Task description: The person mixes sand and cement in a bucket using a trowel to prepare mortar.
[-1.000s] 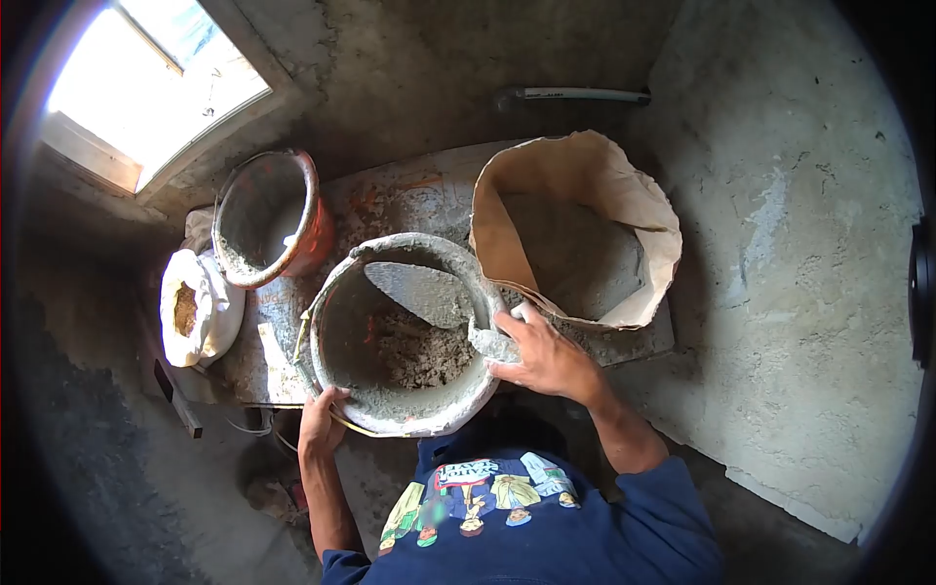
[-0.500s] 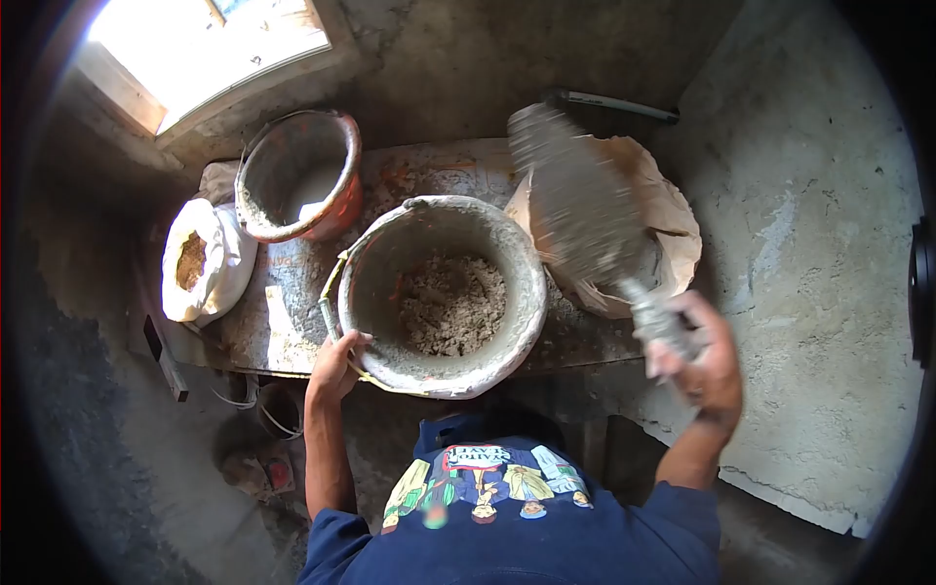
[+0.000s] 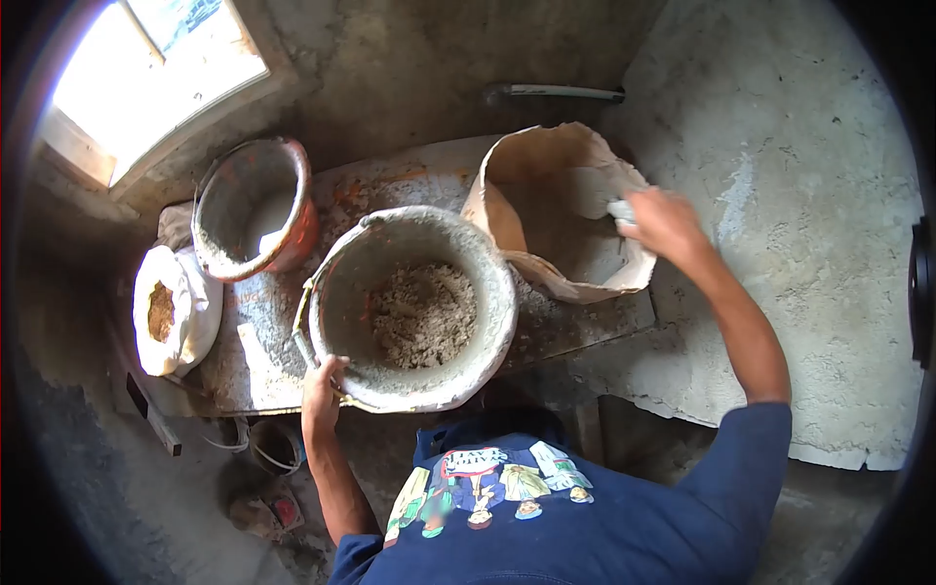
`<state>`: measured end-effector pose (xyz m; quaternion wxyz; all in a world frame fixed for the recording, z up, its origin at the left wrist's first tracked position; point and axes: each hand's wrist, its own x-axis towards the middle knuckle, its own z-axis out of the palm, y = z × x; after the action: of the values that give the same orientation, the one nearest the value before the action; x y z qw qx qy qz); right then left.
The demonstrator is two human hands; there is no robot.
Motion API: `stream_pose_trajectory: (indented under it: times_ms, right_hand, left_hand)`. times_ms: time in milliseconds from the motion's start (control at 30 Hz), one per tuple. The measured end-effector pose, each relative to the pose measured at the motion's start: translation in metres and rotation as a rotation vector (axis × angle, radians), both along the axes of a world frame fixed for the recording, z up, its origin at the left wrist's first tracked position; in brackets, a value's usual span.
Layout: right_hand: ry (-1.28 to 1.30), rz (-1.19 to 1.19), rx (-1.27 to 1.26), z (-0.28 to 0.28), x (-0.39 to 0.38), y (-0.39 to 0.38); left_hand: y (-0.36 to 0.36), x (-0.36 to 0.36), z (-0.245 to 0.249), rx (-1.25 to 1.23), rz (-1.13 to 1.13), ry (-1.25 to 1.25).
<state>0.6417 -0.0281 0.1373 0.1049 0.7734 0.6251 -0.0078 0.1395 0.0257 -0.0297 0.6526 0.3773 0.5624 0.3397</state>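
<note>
A cement-crusted bucket (image 3: 509,322) stands near the table's front edge, with a grey crumbly mix (image 3: 429,317) in its bottom. My left hand (image 3: 324,380) grips the bucket's near-left rim, beside its wire handle. Behind and to the right is an open brown paper bag (image 3: 561,281) with grey powder inside. At its right rim, my right hand (image 3: 668,226) is closed around the handle of a trowel (image 3: 618,209). The trowel's blade reaches down into the bag and is only partly visible.
An orange bucket (image 3: 300,239) with greyish contents stands at the back left. Beside it slumps a white sack (image 3: 200,312) of brownish material. The stained table (image 3: 263,341) backs onto a wall below a window. A pale pipe (image 3: 565,92) runs along the wall.
My right hand has carried the trowel from above the bag's near side back and down into the bag. My left hand stays on the bucket rim. The view has shifted slightly.
</note>
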Motion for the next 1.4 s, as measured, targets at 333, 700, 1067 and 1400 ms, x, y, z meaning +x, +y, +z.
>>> stream_pose_trajectory:
  times_ms: [333, 700, 1067, 1400]
  right_hand:
    - [-0.129, 0.308, 0.159, -0.098, 0.030, 0.055]
    - [0.087, 0.475, 0.014, -0.151, 0.061, 0.071]
    - [0.548, 0.374, -0.316, -0.200, 0.052, 0.054]
    - [0.150, 0.676, -0.371, -0.190, 0.033, 0.053]
  left_hand:
    - [-0.011, 0.018, 0.010, 0.017, 0.255, -0.044]
    - [-0.019, 0.030, 0.010, 0.054, 0.391, -0.042]
    - [-0.014, 0.023, 0.003, 0.071, 0.358, -0.042]
    - [-0.017, 0.022, 0.002, 0.048, 0.367, -0.056]
